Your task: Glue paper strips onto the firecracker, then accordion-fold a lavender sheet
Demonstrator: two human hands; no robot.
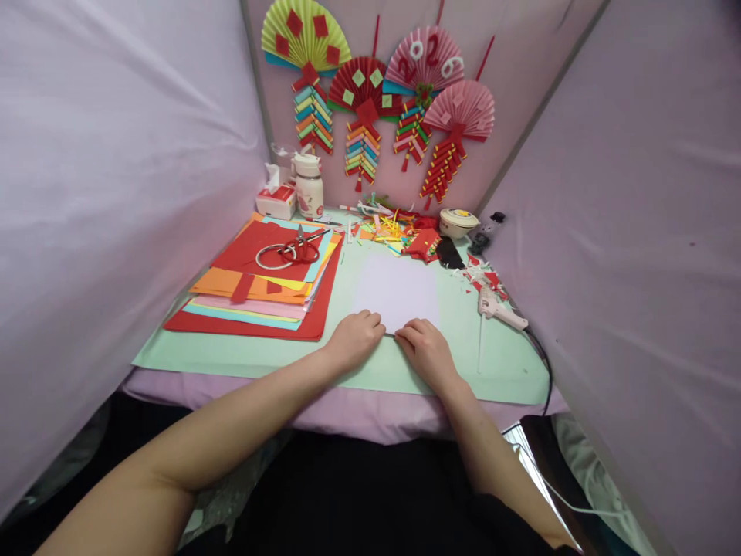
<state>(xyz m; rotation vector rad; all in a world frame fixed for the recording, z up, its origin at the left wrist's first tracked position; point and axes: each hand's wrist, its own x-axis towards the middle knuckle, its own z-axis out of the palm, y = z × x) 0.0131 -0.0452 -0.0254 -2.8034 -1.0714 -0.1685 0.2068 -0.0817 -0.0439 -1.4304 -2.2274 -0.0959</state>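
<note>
A pale lavender sheet of paper (398,289) lies flat on the mint-green table covering. My left hand (357,340) is closed at the sheet's near left corner, fingers curled in. Beside it, my right hand (424,349) pinches the same near edge a little farther right. A thin dark line shows along the edge between the two hands; whether it is a fold or a shadow I cannot tell. To the left of my left hand is a stack of coloured paper (278,309), with red-handled scissors (301,245) and a white ring (276,257) on top.
A hot glue gun (501,310) with a trailing cord lies at right. Paper scraps (387,228), a lidded bowl (458,222), a bottle (309,188) and a tissue box (276,202) line the back. Several paper fans (367,85) hang behind; fabric walls flank both sides.
</note>
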